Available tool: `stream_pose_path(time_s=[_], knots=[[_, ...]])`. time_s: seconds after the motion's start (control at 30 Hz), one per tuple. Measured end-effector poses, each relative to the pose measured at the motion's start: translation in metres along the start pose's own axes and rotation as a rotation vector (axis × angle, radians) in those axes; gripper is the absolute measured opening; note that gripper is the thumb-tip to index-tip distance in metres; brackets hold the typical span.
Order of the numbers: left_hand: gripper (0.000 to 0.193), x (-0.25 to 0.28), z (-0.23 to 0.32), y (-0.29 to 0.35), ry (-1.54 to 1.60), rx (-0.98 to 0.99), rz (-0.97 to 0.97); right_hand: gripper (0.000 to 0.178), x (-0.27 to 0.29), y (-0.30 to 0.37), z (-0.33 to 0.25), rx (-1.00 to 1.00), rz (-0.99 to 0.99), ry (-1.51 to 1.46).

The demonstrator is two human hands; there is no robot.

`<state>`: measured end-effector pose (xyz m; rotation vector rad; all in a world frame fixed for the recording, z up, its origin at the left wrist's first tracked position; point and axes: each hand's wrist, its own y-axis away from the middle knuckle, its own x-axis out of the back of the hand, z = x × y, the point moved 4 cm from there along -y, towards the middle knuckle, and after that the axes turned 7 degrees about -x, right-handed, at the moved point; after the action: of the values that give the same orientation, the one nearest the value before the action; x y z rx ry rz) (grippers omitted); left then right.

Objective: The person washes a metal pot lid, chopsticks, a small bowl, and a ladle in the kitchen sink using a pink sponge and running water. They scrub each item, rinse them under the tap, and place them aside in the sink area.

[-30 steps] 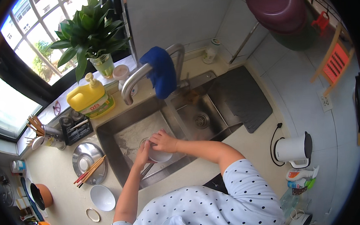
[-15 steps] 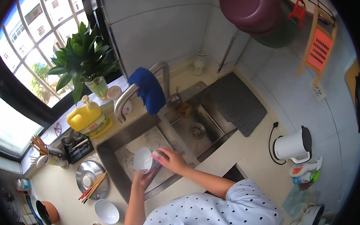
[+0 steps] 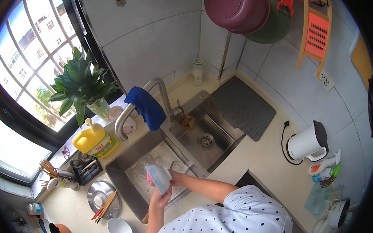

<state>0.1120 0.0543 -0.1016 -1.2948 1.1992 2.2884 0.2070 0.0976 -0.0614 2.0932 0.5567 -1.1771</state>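
My left hand (image 3: 161,198) grips a white bowl (image 3: 159,180) with a bluish pattern by its rim and base, over the left sink basin (image 3: 132,161). The bowl is tipped on its side, its outside toward me. My right hand (image 3: 175,178) reaches behind the bowl, its fingers largely hidden. At the bowl's far side a bit of a pink sponge-like pad (image 3: 149,177) shows by those fingers. Suds and something flat lie on the basin floor. A second white bowl (image 3: 120,229) sits on the counter left of my left arm.
Chopsticks (image 3: 104,206) rest across a metal lid (image 3: 97,197). A yellow detergent jug (image 3: 96,140) stands behind the basin. The faucet (image 3: 162,92) carries a blue cloth (image 3: 146,108). Right of the drain basin (image 3: 206,132) lies a grey mat (image 3: 247,109); a white kettle (image 3: 308,141) stands farther right.
The bowl has turned from facing up to lying on its side and come slightly nearer me. My right hand has gone from above its rim to behind it. The view has shifted.
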Motion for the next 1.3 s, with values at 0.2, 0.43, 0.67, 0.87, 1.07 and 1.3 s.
stream_pose_path(time_s=[0.2,0.43,0.67,0.87,1.07,1.3], knots=[[0.047,-0.005,-0.001,0.017,-0.794,-0.32,0.489,0.034,0.057,-0.011,0.074,0.032,0.324,-0.21],[0.062,-0.013,0.013,0.033,-1.13,-0.812,0.406,0.04,0.001,0.03,0.062,-0.122,0.378,-0.617],[0.052,0.029,0.015,0.028,-0.814,-0.636,0.588,0.036,-0.001,0.045,0.073,-0.225,0.542,-0.578],[0.02,0.059,-0.014,0.027,0.236,-0.037,0.193,0.031,-0.044,0.044,-0.017,0.693,0.636,1.271],[0.019,-0.054,0.008,0.057,0.341,-0.031,0.473,0.039,-0.089,0.061,0.011,0.92,0.08,1.893],[0.027,-0.015,-0.008,0.056,0.677,0.129,0.261,0.034,-0.049,0.033,-0.036,0.606,0.429,1.316]])
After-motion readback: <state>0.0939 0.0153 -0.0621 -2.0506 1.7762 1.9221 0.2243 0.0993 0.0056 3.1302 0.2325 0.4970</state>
